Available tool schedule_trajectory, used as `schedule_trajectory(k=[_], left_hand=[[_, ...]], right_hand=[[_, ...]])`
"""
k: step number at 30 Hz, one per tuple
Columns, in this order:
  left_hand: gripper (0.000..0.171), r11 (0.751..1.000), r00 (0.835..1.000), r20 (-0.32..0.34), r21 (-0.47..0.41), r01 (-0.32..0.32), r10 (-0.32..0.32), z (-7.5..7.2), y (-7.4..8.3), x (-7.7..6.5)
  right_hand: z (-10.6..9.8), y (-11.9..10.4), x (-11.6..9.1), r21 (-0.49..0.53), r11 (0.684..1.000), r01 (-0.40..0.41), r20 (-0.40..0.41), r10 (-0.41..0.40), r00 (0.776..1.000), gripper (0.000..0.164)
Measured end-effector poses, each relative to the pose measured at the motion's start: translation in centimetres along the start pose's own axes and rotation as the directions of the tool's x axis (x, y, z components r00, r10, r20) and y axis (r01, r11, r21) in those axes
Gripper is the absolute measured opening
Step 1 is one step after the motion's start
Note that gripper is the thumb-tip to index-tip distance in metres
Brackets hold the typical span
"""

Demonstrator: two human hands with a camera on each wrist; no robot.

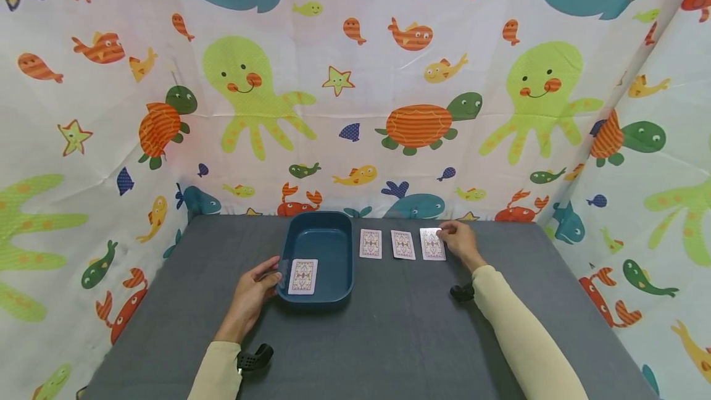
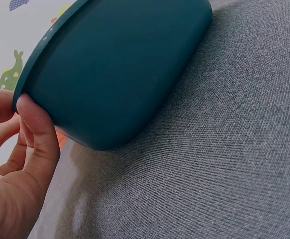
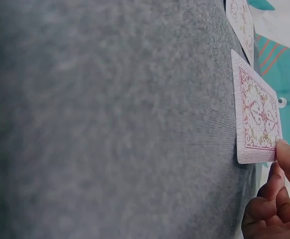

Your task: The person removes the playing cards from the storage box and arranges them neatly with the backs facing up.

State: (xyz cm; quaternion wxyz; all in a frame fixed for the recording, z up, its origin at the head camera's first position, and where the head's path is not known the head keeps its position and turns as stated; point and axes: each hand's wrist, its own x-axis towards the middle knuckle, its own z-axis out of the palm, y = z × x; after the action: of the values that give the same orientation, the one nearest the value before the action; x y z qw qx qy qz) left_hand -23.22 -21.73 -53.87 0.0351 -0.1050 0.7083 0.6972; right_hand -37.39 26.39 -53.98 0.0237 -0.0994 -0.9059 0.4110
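My left hand (image 1: 251, 295) pinches the left rim of a dark blue rectangular tray (image 1: 335, 264), thumb on its outer wall in the left wrist view. Inside the tray, at its near left, lies a face-down playing card (image 1: 302, 277). To the right, my right hand (image 1: 462, 243) pinches the right edge of a face-down playing card (image 1: 431, 245) between thumb and fingers. That card's patterned back (image 3: 258, 112) faces up in the right wrist view. Two more face-down cards, a middle one (image 1: 403, 245) and a left one (image 1: 370, 244), lie in a row between it and the tray.
A grey cloth (image 1: 389, 350) covers the table. Behind it and at both sides hangs a white curtain (image 1: 311, 122) printed with sea animals. Black bands, one on the left wrist (image 1: 255, 358) and one on the right wrist (image 1: 462, 292), jut out from the sleeves.
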Motion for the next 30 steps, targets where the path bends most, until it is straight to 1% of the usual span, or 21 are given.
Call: schedule_trajectory(k=[8,16,23,30], left_hand=[[0.045,1.0,1.0,0.002,0.003,-0.002,0.002,-0.1,0.0,0.0],[0.045,1.0,1.0,-0.007,-0.002,0.001,-0.001,-0.1,-0.1,0.0],[0.045,1.0,1.0,-0.004,0.0,0.002,-0.002,0.0,0.0,-0.2],[0.045,1.0,1.0,-0.003,0.009,0.004,-0.004,0.1,0.2,-0.2]], right_hand=[[0.6,0.4,0.4,-0.058,0.998,0.021,-0.002,-0.021,1.0,0.023],[0.7,0.8,0.5,-0.08,0.997,0.015,0.001,-0.015,1.0,0.025],[0.2,1.0,0.2,-0.05,0.999,0.007,0.013,-0.007,1.0,0.027],[-0.2,0.4,-0.9,0.008,1.0,0.017,0.006,-0.017,1.0,0.034]])
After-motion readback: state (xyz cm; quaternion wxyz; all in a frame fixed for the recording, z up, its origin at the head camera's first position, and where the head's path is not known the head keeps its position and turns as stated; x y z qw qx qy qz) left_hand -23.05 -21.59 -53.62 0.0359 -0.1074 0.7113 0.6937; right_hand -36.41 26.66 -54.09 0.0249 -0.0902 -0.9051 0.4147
